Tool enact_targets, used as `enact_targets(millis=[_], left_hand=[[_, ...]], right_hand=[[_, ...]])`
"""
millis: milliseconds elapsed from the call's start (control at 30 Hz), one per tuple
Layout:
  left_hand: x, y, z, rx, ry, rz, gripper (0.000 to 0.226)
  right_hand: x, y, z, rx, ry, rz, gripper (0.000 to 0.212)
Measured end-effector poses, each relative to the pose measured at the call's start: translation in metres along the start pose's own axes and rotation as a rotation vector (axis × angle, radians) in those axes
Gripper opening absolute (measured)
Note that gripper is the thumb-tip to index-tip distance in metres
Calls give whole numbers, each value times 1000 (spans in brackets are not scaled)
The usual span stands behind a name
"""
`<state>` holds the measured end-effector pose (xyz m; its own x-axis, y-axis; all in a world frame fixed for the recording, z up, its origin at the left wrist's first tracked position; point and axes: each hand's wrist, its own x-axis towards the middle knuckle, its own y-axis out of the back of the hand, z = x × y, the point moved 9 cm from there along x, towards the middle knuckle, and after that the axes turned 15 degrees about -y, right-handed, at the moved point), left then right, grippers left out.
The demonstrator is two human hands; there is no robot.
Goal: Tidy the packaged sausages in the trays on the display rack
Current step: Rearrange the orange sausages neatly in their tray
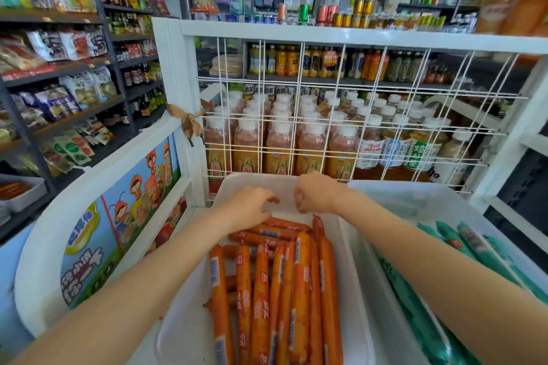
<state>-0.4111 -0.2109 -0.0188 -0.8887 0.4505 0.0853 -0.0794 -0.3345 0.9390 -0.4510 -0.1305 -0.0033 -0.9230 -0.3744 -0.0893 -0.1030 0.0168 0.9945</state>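
Both bare forearms are extended forward, converging toward the far end. The left hand (247, 206) is held palm down, fingers loosely curled and spread, tips pointed right. The right hand (315, 192) is drawn into a loose fist, knuckles up. The hands are set near each other, apart. Nothing is seen gripped.

Two trays (345, 275), two hands (247, 207).

green sausages (462, 249) cut off at right edge, top-shelf pkgs (516, 9) blurred
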Motion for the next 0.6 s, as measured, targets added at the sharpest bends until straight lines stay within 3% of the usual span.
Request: enact_targets(millis=[167,300,433,600], left_hand=[[5,-15,0,16,7,-107,36],[-4,-19,-6,4,8,-86,34],[-14,-9,-8,-14,-6,36,35],[-12,17,7,-57,-88,258,39]], right_hand=[[-12,-33,-8,-281,29,-14,24],[-1,-41,-1,-210,-22,-86,23],[4,-26,-1,-188,20,39,23],[-12,32,0,422,46,200,17]])
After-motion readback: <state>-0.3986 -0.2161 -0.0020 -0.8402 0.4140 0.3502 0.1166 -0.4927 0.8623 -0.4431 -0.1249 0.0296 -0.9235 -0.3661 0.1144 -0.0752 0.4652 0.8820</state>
